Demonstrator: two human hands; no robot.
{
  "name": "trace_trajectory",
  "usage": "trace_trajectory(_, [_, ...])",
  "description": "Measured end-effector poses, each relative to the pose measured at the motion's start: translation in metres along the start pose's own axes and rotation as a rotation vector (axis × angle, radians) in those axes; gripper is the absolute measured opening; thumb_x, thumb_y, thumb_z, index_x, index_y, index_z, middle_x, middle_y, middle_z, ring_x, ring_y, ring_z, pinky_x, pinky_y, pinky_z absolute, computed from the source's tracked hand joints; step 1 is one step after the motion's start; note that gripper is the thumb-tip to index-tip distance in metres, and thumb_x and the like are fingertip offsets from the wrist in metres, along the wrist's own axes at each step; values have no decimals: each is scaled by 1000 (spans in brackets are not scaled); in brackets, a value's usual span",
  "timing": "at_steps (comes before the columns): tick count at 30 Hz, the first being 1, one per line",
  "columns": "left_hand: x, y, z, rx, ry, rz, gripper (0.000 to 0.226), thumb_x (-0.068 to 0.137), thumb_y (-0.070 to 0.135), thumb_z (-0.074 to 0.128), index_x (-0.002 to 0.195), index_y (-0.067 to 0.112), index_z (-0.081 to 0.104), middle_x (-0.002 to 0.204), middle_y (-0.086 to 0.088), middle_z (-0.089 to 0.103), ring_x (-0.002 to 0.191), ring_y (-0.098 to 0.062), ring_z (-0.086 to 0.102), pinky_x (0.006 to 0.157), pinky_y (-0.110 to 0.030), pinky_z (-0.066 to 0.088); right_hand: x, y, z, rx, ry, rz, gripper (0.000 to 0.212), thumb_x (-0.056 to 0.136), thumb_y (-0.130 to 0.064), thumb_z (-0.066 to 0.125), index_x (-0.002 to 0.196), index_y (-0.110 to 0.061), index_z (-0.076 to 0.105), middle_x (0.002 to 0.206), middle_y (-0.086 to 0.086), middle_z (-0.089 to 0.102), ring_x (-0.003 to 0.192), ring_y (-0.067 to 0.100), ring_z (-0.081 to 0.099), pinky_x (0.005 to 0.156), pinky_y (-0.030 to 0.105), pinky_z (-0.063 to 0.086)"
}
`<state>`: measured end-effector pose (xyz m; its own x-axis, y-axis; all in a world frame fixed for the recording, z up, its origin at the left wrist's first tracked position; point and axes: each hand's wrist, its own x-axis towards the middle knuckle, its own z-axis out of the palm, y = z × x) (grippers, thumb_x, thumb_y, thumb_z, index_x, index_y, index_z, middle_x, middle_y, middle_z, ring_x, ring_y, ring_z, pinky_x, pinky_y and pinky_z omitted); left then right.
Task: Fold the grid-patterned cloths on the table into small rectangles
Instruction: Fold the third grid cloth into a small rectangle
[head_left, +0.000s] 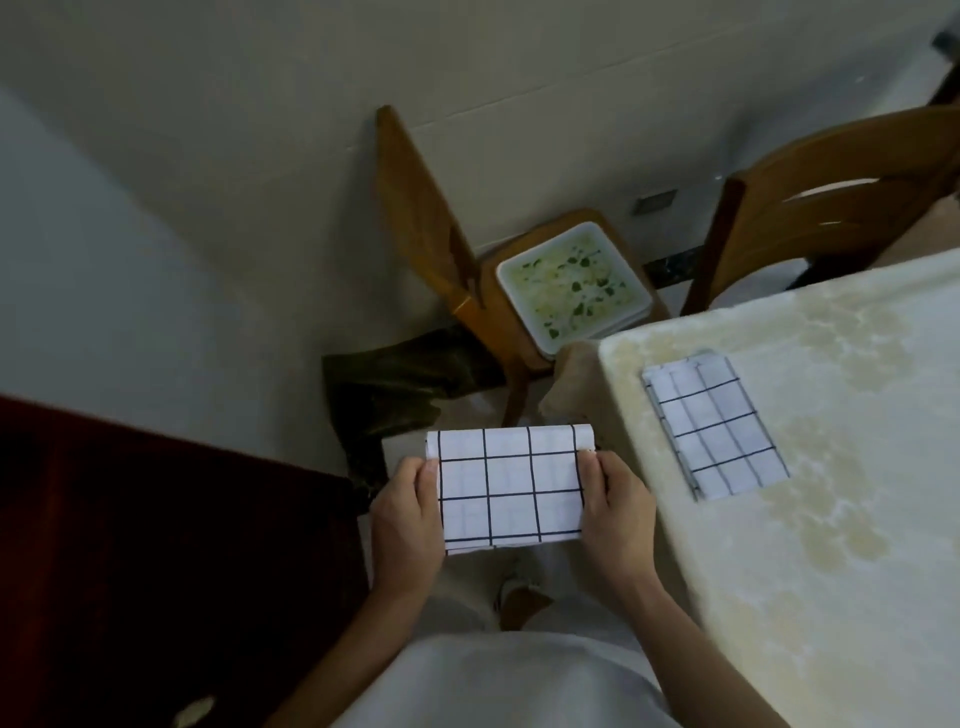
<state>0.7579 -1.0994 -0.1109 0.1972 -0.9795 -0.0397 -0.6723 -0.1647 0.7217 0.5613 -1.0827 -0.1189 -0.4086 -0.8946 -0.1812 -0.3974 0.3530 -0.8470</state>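
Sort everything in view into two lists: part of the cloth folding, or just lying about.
Part of the job: held grid cloth, gripped by the left hand and right hand; folded grid cloth lying on the table.
Lying about: white tray on a wooden chair; second chair; dark green bag on the floor.

Both forearms reach up from the lower centre of the frame. Left hand (402, 525) and right hand (618, 512) face each other, thumbs uppermost, fingers curled, each pinching an edge.
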Motion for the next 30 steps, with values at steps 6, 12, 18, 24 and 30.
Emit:
trace_trajectory(6, [47, 50, 45, 21, -167, 121, 20, 102, 24, 46, 85, 17, 54, 78, 6, 63, 74, -2, 61, 57, -24, 49, 40, 20, -32, 1, 144, 130, 34, 105, -31, 46, 72, -23, 50, 64, -7, 54, 69, 2, 55, 55, 14, 37])
trace_trajectory(12, [78, 91, 88, 23, -367, 290, 27, 100, 32, 44, 84, 15, 57, 77, 7, 64, 72, -3, 61, 58, -29, 49, 51, 44, -57, 62, 329, 314, 35, 104, -34, 44, 73, -22, 51, 64, -5, 57, 63, 9, 55, 53, 25, 37])
trace_trajectory(18, [95, 129, 133, 42, -611, 444, 29, 98, 39, 40, 82, 19, 54, 74, 7, 62, 70, -5, 59, 57, -21, 43, 42, 58, -78, 70, 544, 459, 37, 104, -32, 45, 69, -21, 43, 56, -3, 50, 57, 15, 48, 50, 26, 29])
trace_trajectory(24, [112, 160, 176, 106, -902, 502, 19, 101, 19, 50, 82, 18, 54, 65, 8, 49, 58, -4, 45, 54, -13, 35, 38, 59, -84, 118, 743, 633, 36, 104, -35, 44, 74, -15, 50, 59, 0, 53, 50, 13, 40, 48, 28, 30])
trace_trajectory(30, [132, 176, 205, 112, -1031, 521, 15, 97, 11, 58, 83, 18, 59, 71, 10, 57, 67, -2, 52, 59, -6, 38, 43, 60, -78, 129, 792, 774, 32, 103, -35, 46, 80, -16, 53, 64, 3, 57, 56, 17, 48, 52, 34, 38])
